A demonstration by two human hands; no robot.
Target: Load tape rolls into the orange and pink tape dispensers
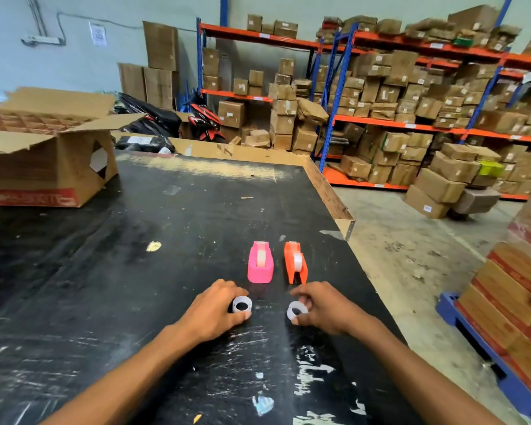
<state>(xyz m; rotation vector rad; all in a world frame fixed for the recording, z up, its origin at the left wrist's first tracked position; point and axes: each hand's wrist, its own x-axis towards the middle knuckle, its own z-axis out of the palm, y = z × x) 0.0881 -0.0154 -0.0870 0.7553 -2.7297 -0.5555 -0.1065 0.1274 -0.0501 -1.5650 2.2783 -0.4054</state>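
A pink tape dispenser (260,262) and an orange tape dispenser (295,262) stand side by side on the black table (135,240), each with a clear roll seated in it. Just in front of the pink one, my left hand (213,311) grips a small white tape roll (242,305) lying flat with its hole facing up. In front of the orange one, my right hand (325,306) pinches a second white tape roll (296,310) tilted on its edge. Both hands rest low on the table.
An open cardboard box (43,148) sits at the table's far left. The table's right edge (344,222) drops to a concrete floor. Blue and orange shelves (411,124) full of cartons line the back, and a blue pallet (472,329) of boxes stands at right.
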